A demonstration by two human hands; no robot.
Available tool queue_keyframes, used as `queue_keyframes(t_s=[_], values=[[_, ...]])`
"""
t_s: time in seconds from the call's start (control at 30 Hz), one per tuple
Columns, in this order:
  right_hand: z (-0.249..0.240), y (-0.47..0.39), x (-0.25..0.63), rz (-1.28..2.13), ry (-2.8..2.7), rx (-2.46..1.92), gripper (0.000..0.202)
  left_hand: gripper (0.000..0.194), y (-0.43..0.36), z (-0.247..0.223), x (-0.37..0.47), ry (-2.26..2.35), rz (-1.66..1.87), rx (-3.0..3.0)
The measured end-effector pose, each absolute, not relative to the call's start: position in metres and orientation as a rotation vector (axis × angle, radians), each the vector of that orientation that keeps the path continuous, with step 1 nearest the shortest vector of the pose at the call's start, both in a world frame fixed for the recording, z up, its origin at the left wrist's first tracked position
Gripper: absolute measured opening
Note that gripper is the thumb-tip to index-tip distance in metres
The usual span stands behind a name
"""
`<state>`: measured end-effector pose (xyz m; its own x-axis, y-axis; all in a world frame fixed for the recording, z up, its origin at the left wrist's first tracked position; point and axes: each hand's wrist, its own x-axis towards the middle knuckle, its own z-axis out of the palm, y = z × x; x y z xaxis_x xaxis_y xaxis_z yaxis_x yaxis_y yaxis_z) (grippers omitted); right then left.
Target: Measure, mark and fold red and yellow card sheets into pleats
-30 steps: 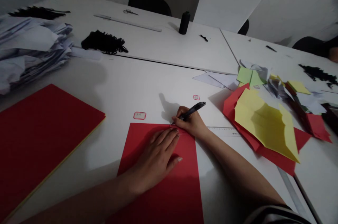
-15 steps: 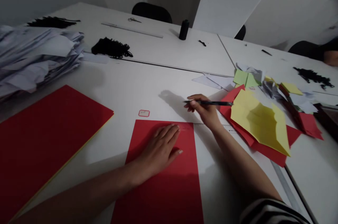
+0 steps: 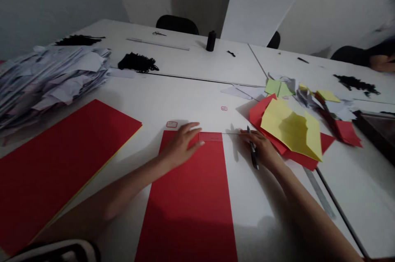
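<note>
My left hand (image 3: 182, 142) held nothing, fingers spread loosely over the far end of the red sheet (image 3: 188, 212), which lay near me. Farther right, my right hand (image 3: 261, 146) grasped a black pen (image 3: 253, 153) near the clear ruler (image 3: 210, 136).

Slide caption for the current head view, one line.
Left hand over a red sheet on a white table; right hand, beside the sheet, holds a black pen.

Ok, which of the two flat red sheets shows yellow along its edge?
The wide red sheet on the left; the narrower one, with the left hand over it, shows no yellow.
</note>
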<state>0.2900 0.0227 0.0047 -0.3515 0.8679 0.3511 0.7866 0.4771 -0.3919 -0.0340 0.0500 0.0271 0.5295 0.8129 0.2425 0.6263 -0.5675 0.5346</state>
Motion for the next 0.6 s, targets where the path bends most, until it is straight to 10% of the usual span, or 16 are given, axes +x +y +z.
queue_keyframes(t_s=[0.6], values=[[0.005,0.013,0.289,-0.036,-2.314,-1.465,0.037,0.049,-0.012,0.037,-0.063,1.376,0.228,2.464]])
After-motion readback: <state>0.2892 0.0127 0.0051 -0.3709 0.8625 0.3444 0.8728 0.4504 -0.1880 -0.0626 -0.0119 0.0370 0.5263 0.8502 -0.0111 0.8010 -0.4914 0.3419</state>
